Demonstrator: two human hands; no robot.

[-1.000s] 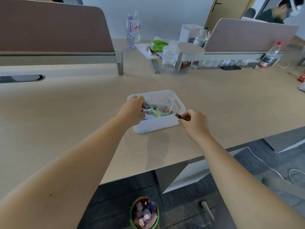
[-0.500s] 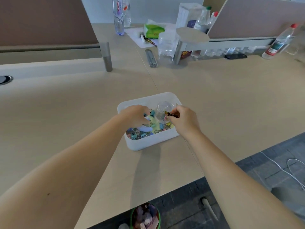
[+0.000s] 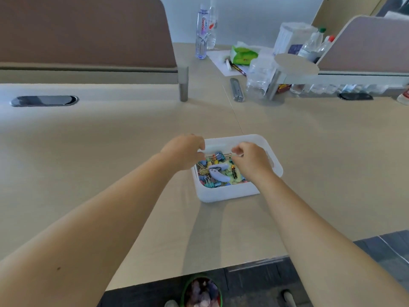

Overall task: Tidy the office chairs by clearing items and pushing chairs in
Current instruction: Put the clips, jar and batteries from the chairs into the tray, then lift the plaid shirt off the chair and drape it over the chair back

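Observation:
A white plastic bin (image 3: 228, 193) sits on the beige desk (image 3: 110, 165) near its front edge. It holds several colourful binder clips (image 3: 209, 184), a pale blue stapler-like tool (image 3: 218, 173) and a small dark battery (image 3: 234, 171). My left hand (image 3: 184, 154) curls over the bin's far left rim. My right hand (image 3: 251, 162) hovers over the right half of the bin, fingertips pinched together just above the clips. Whether they hold anything is hidden. No chair is in view.
At the back stand water bottles (image 3: 201, 34), a green tissue pack (image 3: 243, 54), a pen (image 3: 238, 69), a grey case (image 3: 236, 89) and clear cups (image 3: 257, 80). Brown divider panels (image 3: 84, 32) line the rear. A green-rimmed waste basket (image 3: 201, 292) is on the floor below the desk edge.
The battery that my right hand carried now lies in the bin. My right hand has shifted left over the clips, and my left hand has moved to the bin's far left rim.

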